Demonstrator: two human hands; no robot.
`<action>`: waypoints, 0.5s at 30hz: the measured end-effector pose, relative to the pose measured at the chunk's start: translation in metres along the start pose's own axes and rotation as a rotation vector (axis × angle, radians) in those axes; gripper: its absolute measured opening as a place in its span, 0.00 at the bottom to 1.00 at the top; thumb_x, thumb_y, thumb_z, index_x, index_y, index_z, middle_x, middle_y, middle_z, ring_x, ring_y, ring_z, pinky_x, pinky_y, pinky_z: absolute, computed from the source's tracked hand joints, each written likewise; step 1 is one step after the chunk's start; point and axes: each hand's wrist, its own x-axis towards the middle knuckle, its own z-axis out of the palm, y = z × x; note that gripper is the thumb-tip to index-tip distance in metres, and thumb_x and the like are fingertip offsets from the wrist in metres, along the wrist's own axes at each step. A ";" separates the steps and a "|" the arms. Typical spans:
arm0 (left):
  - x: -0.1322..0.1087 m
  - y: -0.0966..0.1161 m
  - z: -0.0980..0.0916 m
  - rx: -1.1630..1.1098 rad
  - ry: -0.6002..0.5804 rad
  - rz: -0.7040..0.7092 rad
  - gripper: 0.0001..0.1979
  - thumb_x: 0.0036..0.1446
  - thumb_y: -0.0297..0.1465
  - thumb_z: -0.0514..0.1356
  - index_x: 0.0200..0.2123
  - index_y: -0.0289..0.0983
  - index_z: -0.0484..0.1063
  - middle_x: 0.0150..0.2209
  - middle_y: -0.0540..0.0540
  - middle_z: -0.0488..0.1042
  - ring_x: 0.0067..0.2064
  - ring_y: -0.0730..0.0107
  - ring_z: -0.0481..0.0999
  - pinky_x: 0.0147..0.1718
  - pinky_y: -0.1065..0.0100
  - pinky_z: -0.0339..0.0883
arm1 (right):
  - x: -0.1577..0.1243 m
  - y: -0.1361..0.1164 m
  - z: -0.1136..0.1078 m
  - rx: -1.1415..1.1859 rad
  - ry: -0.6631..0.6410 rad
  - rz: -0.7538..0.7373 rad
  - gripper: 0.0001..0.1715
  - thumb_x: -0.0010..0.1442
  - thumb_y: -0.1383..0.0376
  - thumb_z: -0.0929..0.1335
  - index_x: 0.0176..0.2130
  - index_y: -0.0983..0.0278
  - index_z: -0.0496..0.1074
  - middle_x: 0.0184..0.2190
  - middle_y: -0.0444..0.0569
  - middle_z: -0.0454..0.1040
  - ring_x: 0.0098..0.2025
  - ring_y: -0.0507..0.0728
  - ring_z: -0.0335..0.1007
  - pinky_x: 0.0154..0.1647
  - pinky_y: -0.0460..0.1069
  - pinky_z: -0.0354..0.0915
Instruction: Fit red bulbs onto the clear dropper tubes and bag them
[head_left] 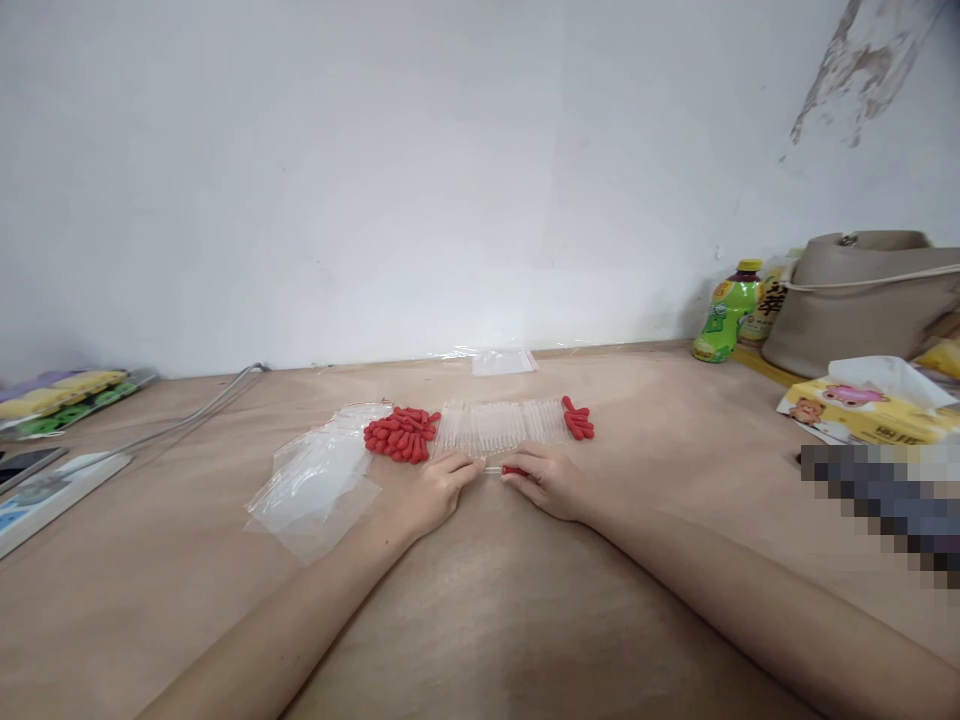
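Forearms [720,565] converge, clear tube [493,469] apparently bridging left grip [448,482] and right grip [553,480].

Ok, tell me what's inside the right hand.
Part of a red piece. A clear tube shows between it and the left hand. The right hand covers the rest of the piece.

On the desk [480,620], the left hand [450,485] holds a clear tube [493,469], the right hand [546,482] a red rubber bulb [510,470] at its end. Toward the back edge lie more tubes [499,425] (loose red bulbs [401,437] flank them); a green drink bottle [726,318] stands near that edge.
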 end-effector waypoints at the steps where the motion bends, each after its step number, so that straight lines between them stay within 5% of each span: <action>1: 0.001 0.001 0.000 -0.020 -0.008 -0.030 0.14 0.59 0.23 0.46 0.44 0.35 0.68 0.34 0.43 0.71 0.34 0.69 0.70 0.32 0.69 0.65 | 0.000 0.000 0.001 -0.005 -0.004 0.014 0.09 0.58 0.68 0.61 0.37 0.65 0.69 0.30 0.50 0.69 0.32 0.53 0.64 0.34 0.47 0.63; 7: 0.007 0.009 -0.005 -0.197 -0.024 -0.208 0.10 0.60 0.27 0.47 0.35 0.34 0.68 0.30 0.46 0.68 0.32 0.71 0.68 0.31 0.71 0.62 | 0.003 -0.001 0.001 -0.015 -0.023 0.100 0.08 0.58 0.67 0.62 0.35 0.66 0.70 0.29 0.49 0.69 0.32 0.52 0.64 0.33 0.47 0.62; 15: 0.007 0.010 -0.009 -0.249 -0.031 -0.262 0.10 0.59 0.32 0.49 0.37 0.35 0.69 0.30 0.47 0.69 0.33 0.70 0.68 0.32 0.70 0.62 | 0.006 -0.004 -0.002 0.035 0.012 0.127 0.09 0.58 0.66 0.61 0.37 0.66 0.69 0.30 0.49 0.70 0.31 0.52 0.65 0.33 0.46 0.62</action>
